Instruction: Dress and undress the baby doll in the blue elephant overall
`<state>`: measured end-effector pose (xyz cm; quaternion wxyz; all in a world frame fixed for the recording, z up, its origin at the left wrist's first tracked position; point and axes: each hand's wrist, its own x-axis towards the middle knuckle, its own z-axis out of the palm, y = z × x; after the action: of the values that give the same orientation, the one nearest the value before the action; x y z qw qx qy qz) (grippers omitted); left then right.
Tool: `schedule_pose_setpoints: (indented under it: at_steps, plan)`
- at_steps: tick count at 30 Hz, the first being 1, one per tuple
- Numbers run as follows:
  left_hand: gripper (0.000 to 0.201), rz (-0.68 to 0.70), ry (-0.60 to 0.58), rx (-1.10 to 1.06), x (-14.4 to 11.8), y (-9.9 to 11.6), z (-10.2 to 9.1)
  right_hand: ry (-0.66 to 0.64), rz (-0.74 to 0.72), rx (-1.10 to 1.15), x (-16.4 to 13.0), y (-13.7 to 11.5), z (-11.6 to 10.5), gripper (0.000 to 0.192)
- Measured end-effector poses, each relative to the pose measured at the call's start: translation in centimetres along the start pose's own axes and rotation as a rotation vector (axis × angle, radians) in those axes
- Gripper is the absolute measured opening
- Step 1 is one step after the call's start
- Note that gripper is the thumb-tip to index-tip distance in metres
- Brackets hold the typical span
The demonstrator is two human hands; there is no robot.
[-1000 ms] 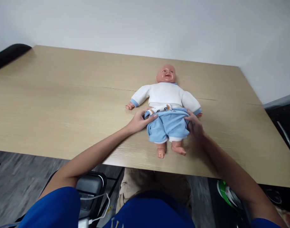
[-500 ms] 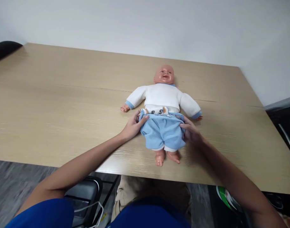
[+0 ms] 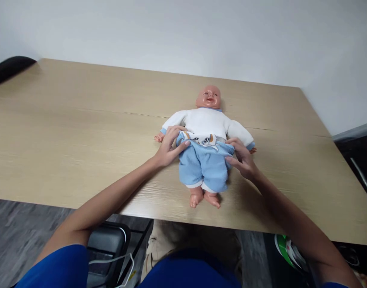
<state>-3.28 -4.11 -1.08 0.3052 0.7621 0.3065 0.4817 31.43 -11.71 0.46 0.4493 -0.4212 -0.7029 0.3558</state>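
A baby doll (image 3: 209, 97) lies on its back on the table, head away from me and feet toward me. It wears a white long-sleeved top (image 3: 206, 121) with blue cuffs and collar. Light-blue pants (image 3: 203, 166) with white hems cover its legs; a printed white flap with cartoon eyes (image 3: 205, 140) shows at the waist. My left hand (image 3: 169, 148) pinches the left side of the waistband between thumb and fingers. On the other side, my right hand (image 3: 241, 159) grips the waistband's right edge. The doll's bare feet (image 3: 204, 198) stick out below the hems.
The wooden table (image 3: 81, 132) stretches wide to the left and meets a pale wall (image 3: 183, 36) behind. A black chair back (image 3: 12, 68) shows at the far left. Under the front edge are a dark seat (image 3: 107, 244) and a white cable (image 3: 131, 264).
Both hands have moved up a little with the waistband. The pants look smoother and straighter over the legs, and the doll's feet have shifted left.
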Motion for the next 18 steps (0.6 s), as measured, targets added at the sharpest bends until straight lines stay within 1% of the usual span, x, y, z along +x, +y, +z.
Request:
schedule_pose_setpoints:
  at_steps: [2,4,5,7,9,11,13,15,18]
  plan:
    - [0.05,-0.002,-0.061,-0.09,1.5,-0.6,0.3,0.031,-0.07,-0.035,1.5,-0.4,0.0,0.039]
    - [0.052,-0.066,-0.095,-0.208,2.9,-1.2,1.0,0.07,-0.057,-0.039,3.1,-0.2,0.2,0.036]
    - [0.054,-0.112,-0.083,-0.265,3.5,-1.6,1.4,0.099,-0.008,-0.033,3.8,0.2,0.3,0.035]
    - [0.062,-0.208,-0.013,-0.35,4.2,-2.2,2.0,0.161,0.162,-0.005,4.6,1.1,0.7,0.036]
    - [0.071,-0.299,0.026,-0.376,4.3,-2.7,2.2,0.211,0.333,0.03,4.6,2.2,1.0,0.043]
    - [0.076,-0.376,0.002,-0.358,4.0,-2.9,2.1,0.242,0.416,0.051,4.0,3.0,1.2,0.054]
    - [0.077,-0.425,-0.036,-0.333,3.5,-3.0,1.9,0.245,0.426,0.069,3.2,3.4,1.4,0.059]
    - [0.077,-0.448,-0.052,-0.324,3.3,-3.0,1.8,0.234,0.423,0.119,2.8,3.5,1.6,0.061]
    - [0.083,-0.496,-0.048,-0.392,3.7,-2.9,2.4,0.228,0.456,0.276,3.0,3.4,2.0,0.064]
